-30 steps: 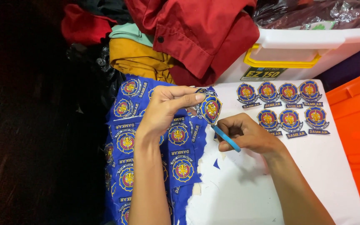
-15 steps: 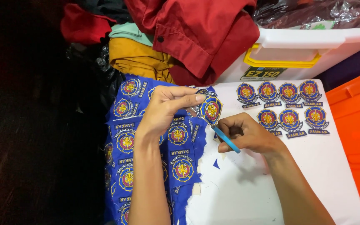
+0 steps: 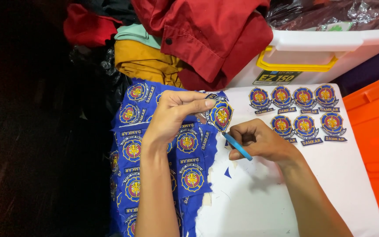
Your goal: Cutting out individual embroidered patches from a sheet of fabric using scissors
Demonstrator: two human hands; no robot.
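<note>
Pinching a shield-shaped embroidered blue patch with a red-and-yellow emblem (image 3: 221, 115) between thumb and forefinger, the left hand (image 3: 172, 115) lifts that patch at the upper edge of a blue fabric sheet covered in rows of the same emblems (image 3: 137, 151); patch looks partly attached to the sheet, cannot tell how much is cut free; right hand (image 3: 262, 141) closed in a fist around a slim blue-handled cutting tool (image 3: 237, 147), tip angled up-left and meeting the lower edge of the held patch; blade type too small to tell; both hands closed on their items, neither spread; blue sheet drapes over the left edge of the white counter (image 3: 259, 202) and hangs down past it; a small blue fabric scrap (image 3: 227, 173) lies on the counter just below the right hand; seven finished cut-out blue emblem patches in two rows (image 3: 301, 112) lie flat on the counter to the right, apart from the right hand, each with a small label strip beneath; white plastic storage box with a yellow latch (image 3: 312, 52) sits behind the counter; red garment (image 3: 211, 35) piled over mustard-yellow folded cloth (image 3: 143, 61) behind the sheet; orange plastic bin (image 3: 376, 131) at the right edge; left side dark, nothing readable.
</note>
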